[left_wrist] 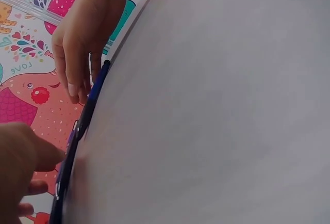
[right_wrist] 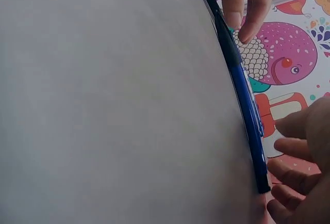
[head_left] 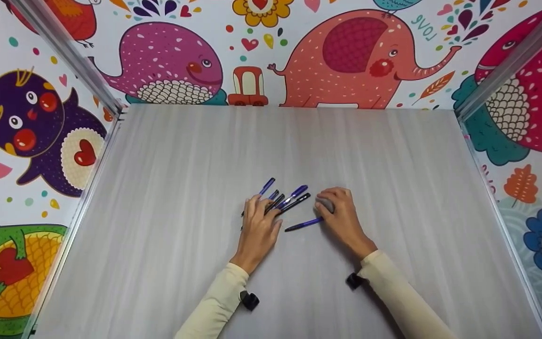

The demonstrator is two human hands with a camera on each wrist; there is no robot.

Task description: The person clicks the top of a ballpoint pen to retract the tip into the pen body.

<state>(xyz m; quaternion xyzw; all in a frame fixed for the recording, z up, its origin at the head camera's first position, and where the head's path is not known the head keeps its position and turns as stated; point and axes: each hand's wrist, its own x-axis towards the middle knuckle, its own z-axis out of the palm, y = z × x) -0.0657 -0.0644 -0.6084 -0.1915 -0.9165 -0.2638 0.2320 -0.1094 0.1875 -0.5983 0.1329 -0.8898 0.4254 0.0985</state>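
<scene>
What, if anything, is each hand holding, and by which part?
The right hand holds nothing visible; the left hand is at the pens, but any grip cannot be told.

Cartoon walls (head_left: 294,28) (bright); grey tabletop (head_left: 205,160)

On my feed the slim blue and black plastic pens (head_left: 294,203) look smooth and glossy; I see a flat pale-grey, wood-streaked tabletop (head_left: 205,165) with a smooth, mostly matt finish, matt cream cloth sleeves (head_left: 407,299) and straight silver metal rails (head_left: 66,59), dully shiny.
</scene>
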